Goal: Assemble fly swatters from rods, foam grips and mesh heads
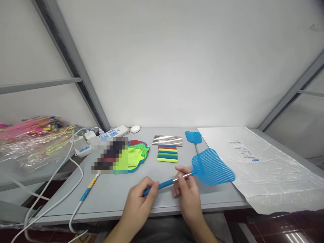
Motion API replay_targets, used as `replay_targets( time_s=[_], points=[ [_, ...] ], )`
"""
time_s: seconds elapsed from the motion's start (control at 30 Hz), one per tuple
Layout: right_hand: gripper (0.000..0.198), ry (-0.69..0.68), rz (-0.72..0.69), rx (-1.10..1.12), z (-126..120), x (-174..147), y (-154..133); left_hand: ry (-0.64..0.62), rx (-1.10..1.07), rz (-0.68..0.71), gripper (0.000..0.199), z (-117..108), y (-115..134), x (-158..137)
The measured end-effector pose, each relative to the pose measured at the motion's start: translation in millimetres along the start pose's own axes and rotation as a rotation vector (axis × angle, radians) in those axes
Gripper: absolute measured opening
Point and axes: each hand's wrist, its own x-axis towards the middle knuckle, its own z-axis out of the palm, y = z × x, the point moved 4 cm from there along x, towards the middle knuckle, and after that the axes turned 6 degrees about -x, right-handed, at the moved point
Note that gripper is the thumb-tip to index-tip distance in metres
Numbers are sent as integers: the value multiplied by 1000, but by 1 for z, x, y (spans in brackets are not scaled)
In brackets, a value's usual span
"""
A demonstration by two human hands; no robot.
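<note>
Left hand (140, 195) closed on the blue handle of a blue swatter (212, 168), thumb on top. Right hand (188, 194) half-curled, thumb and fingers around the metal shaft near the head; exact finger contact partly hidden. Swatter held above the front of the surface (113, 195), mesh head to the right, slightly blurred. Behind: row of coloured sleeves (167, 155), metal rods (167, 140), second blue swatter (193, 137). Loose mesh heads (133, 158) stacked left, white packaging (255, 175) right.
</note>
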Motion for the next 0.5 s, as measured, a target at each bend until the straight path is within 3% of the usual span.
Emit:
replay_targets(
  time_s=[0.1, 0.2, 0.33, 0.5],
  points=[
    [24, -16, -149, -352, 3, -5, -6, -200, -12, 29, 39, 36, 15, 0],
    [25, -27, -181, -641, -5, 5, -24, -259, -178, 26, 37, 71, 32, 13],
    [39, 173, -156, -1149, -46, 36, -67, -346, -39, 157, 42, 116, 47, 36],
    [44, 383, -120, -1302, -97, 78, -103, -442, 86, 328, 22, 159, 54, 54]
  ],
)
